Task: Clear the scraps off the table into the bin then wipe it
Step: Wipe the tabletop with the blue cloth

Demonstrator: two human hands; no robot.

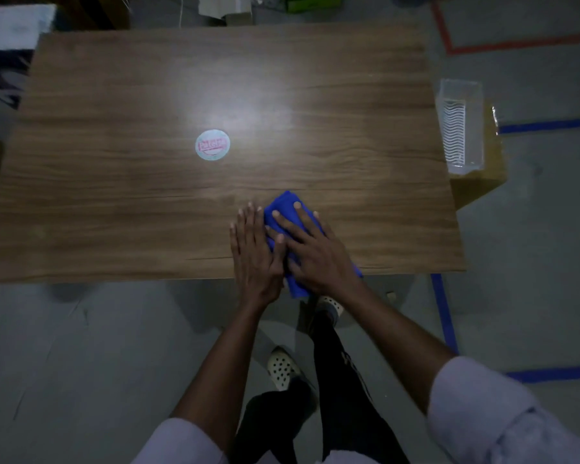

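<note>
A wooden table (114,212) is seen from above, and a folded blue cloth (282,202) is laid on it close to the near edge, right of the middle. The cloth's near end is hung slightly over that edge. The cloth is pressed flat by the right hand (315,252), whose fingers are spread and straight across the fabric; nothing is gripped or pinched. The left hand (253,252) is laid flat on the wood just beside the cloth's left edge, fingers straight and held together, its thumb side against the cloth and the right hand. Neither hand is closed around anything.

Farther away and to the left of the hands, a round pale sticker (212,145) is stuck to the tabletop. Pink lettering is printed across it, but the words cannot be read. A bright patch of reflected light is cast on the wood just beyond it.

Past the table's right edge, a clear plastic container (462,128) is set on a brown cardboard box (479,187); a white rippled pattern is seen on it, and no label can be made out.

On the grey floor, red tape (503,45) is laid at the far right and blue tape (546,125) nearer. Below the arms, black trousers (342,380) with small unreadable white marks and a white perforated shoe (280,368) are visible.
</note>
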